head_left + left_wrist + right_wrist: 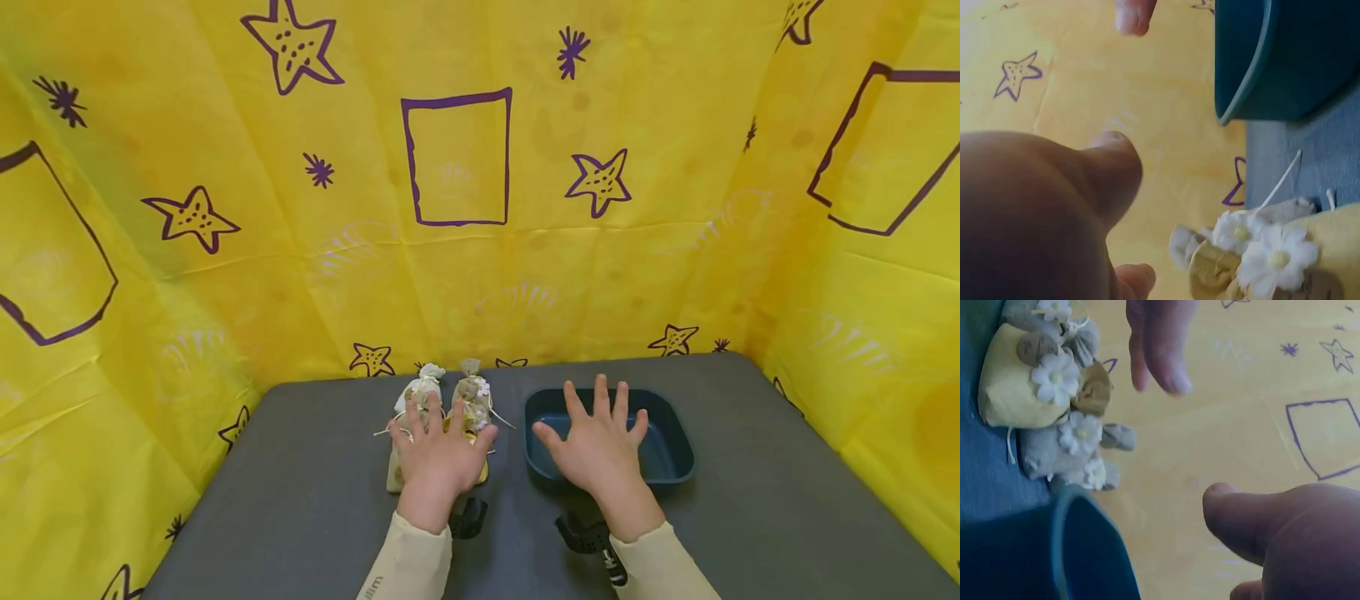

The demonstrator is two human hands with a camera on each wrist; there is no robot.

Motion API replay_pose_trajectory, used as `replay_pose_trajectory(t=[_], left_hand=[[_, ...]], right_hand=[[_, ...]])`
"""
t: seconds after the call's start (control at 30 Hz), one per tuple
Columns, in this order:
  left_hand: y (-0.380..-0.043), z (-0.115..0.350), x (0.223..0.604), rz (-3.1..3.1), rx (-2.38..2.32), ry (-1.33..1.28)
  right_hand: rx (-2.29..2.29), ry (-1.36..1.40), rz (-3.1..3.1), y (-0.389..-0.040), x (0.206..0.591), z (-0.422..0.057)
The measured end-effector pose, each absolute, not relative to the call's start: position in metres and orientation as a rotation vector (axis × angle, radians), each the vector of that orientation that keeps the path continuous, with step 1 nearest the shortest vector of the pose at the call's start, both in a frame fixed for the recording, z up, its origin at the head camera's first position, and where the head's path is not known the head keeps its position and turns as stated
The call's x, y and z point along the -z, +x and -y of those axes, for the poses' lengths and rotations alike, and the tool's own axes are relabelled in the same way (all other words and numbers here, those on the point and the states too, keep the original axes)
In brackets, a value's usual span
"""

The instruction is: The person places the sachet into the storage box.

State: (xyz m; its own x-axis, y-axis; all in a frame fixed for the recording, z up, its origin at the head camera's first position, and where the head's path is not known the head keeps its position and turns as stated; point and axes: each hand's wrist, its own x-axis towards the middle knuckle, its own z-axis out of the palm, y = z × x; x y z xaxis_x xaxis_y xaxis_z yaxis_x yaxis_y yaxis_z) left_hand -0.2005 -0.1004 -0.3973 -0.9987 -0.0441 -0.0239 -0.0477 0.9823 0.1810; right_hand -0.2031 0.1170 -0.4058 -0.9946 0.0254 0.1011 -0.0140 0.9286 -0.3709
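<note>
My left hand (442,460), fingers spread and straight, hovers over several small cloth sachets with drawstrings and white flowers, partly hiding them. A white sachet (424,382) and a beige sachet (469,387) show beyond its fingertips; a yellow sachet (1019,394) appears in the right wrist view. To the right, my right hand (600,450) is spread in the same way above a dark blue rectangular tub (670,442), covering its near left part. Neither hand holds anything. No sachet shows in the visible part of the tub.
A grey table (315,500) carries the sachets and the tub. Yellow cloth (465,283) with purple stars and outlines hangs behind the table and along both sides. Black straps (585,535) are at the wrists, below the cream sleeves (663,562).
</note>
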Motion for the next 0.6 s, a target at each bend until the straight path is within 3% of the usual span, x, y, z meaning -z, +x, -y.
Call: replay_pose_trajectory(t=[0.3, 0.6], left_hand=[[-0.211, 0.181, 0.384, -2.998, -0.884, 0.012], [-0.217, 0.244, 0.403, -2.59, -1.311, 0.036]], right_hand=[[-0.735, 0.065, 2.867, -0.21, 0.396, -0.225], [-1.52, 0.177, 2.822, -0.208, 0.406, -0.302]])
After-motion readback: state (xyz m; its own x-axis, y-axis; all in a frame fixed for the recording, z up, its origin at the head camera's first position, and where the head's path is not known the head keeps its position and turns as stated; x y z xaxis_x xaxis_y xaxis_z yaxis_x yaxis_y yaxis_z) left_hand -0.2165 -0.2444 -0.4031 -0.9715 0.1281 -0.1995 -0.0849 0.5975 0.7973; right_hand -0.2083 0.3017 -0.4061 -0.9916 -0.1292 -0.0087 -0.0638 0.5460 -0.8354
